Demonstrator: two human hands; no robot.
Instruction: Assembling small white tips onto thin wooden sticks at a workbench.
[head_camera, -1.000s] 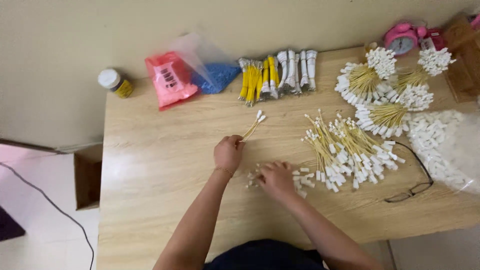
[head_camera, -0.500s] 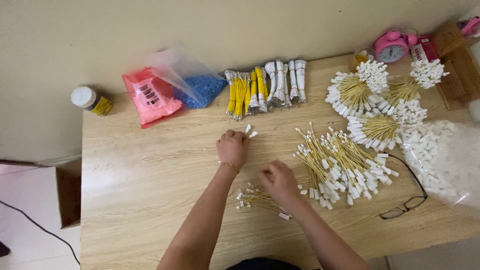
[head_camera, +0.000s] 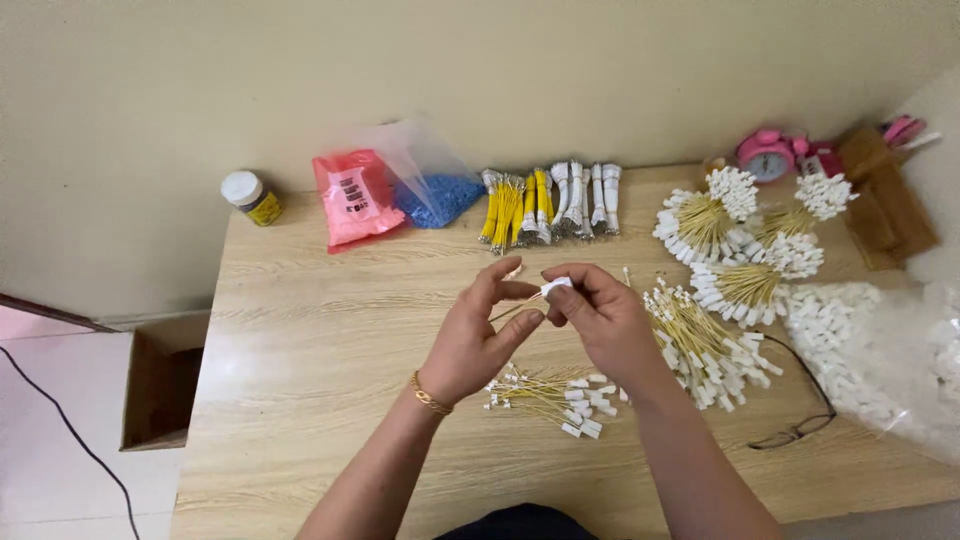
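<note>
My left hand (head_camera: 478, 338) and my right hand (head_camera: 600, 318) are raised together above the wooden table (head_camera: 300, 350). Between their fingertips they pinch one thin yellow wire with a small white plug (head_camera: 553, 288) on its end; the left holds the wire, the right the plug. Under the hands lies a small pile of yellow wires with white plugs (head_camera: 560, 393). A bigger loose heap of the same wires (head_camera: 705, 345) lies just to the right.
Tied bunches of plugged wires (head_camera: 735, 235) lie at the back right beside a pink alarm clock (head_camera: 767, 155). Yellow and white wire bundles (head_camera: 545, 203), a pink bag (head_camera: 353, 197), a blue-bead bag (head_camera: 432, 195) and a small jar (head_camera: 250, 197) line the wall. Eyeglasses (head_camera: 800, 420) and a plug-filled clear bag (head_camera: 880, 360) lie right.
Both hands have lifted off the table and come together, now pinching a single wire and plug between them. The camera has tilted, so the table sits lower in view.
</note>
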